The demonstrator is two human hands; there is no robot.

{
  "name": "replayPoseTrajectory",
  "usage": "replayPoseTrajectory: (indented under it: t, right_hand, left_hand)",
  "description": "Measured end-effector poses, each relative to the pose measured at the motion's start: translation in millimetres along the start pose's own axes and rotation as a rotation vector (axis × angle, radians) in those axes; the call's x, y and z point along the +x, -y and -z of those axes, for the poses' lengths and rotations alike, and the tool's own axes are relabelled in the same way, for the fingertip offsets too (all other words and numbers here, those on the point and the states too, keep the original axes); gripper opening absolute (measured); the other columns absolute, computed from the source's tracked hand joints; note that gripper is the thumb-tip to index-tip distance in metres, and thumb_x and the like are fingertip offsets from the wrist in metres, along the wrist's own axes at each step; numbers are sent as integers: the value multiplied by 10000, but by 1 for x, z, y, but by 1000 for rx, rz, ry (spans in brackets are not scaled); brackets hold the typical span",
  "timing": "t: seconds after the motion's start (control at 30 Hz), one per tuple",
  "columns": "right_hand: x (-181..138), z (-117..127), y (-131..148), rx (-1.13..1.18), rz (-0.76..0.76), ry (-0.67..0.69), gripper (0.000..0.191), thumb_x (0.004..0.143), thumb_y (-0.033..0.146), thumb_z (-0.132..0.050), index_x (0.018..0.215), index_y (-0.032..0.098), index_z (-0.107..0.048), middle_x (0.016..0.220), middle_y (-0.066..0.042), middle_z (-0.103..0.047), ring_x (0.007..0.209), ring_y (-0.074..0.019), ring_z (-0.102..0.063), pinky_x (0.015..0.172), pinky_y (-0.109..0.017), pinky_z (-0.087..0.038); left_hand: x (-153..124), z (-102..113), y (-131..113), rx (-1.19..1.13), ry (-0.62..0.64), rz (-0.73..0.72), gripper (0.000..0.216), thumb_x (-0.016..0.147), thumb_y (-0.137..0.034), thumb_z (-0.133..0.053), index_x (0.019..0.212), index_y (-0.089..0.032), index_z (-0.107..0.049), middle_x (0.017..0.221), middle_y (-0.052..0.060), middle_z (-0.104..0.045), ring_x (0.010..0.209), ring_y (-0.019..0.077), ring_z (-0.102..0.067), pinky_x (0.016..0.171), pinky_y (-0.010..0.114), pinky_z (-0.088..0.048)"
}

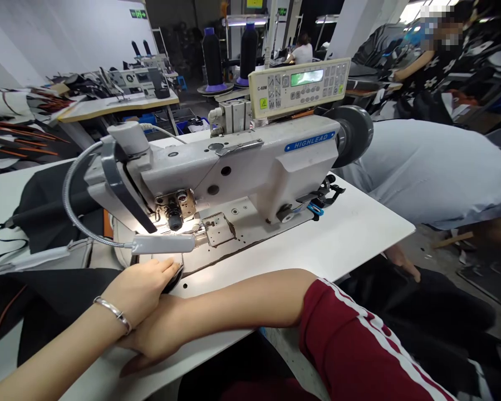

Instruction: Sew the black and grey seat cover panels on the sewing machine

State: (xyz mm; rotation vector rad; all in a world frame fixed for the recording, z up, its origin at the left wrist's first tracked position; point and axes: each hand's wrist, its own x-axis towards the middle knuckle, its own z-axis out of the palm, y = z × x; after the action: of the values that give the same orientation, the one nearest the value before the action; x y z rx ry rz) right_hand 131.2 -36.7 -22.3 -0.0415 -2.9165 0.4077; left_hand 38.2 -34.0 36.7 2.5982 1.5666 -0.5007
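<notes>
We find the left hand open, pressing black fabric near the needle area of the sewing machine, risking a needle injury if fingers drift; the right hand lies open, apparently holding nothing.

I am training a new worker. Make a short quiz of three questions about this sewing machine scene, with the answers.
1. On which arm, left or right, is the silver bangle?
2. True or false: the hand with the bangle touches the black material at the front of the sewing machine.
3. What word stands on the blue badge of the machine?

Key: 1. left; 2. true; 3. HIGHLEAD
</notes>
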Motion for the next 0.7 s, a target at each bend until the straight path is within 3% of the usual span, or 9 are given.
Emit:
replayPoseTrajectory:
  t: [0.1,0.27,0.37,0.5,0.6,0.7]
  right_hand:
    - [2,-2,-5,-27,59,-8,487,946,463,-527,1270,100,-557,1372,-129,-562,1288,-244,-504,1083,-317,-414]
    - [3,-6,-10,-30,13,-4,562,983,461,-438,1381,65,-466,1417,-122,-520,1339,-253,-447,1117,-331,-379]
    - [6,-10,-13,-24,-26,-41,570,979,486,-431,1358,65,-494,1381,-92,-554,1342,-249,-435,1125,-347,-373]
    - [5,-8,-13,43,-41,-79,444,975,460,-455,1205,113,-609,1334,-61,-586,1267,-237,-500,1042,-348,-441]
    - [-6,-1,-7,152,-123,-123,347,957,429,-508,1103,141,-635,1192,-72,-653,1155,-225,-575,981,-321,-466]
    - [-15,5,-3,275,-310,-330,351,906,438,-599,1127,165,-585,1091,-72,-668,1077,-206,-607,961,-298,-466]
  left_hand:
    - [7,-1,8,-12,-59,-23,619,754,36,-356,1251,-201,-640,1266,108,-652,1094,279,-644,893,411,-542]
    - [15,-10,30,-5,-139,-68,637,779,3,-374,1324,-247,-589,1294,82,-645,1133,283,-627,946,411,-518]
    - [21,-15,39,-4,-214,-113,618,809,-10,-383,1333,-274,-576,1239,51,-675,1077,232,-641,962,353,-492]
    - [23,-8,35,44,-193,-135,595,847,-4,-323,1343,-236,-554,1128,29,-708,1043,183,-627,973,297,-451]
    - [10,10,29,120,-195,-47,415,868,-113,-421,1216,-199,-631,1081,85,-704,1046,249,-628,929,344,-467]
    - [-12,33,31,199,-173,168,224,881,-222,-481,941,-155,-685,944,141,-702,942,323,-652,818,422,-488]
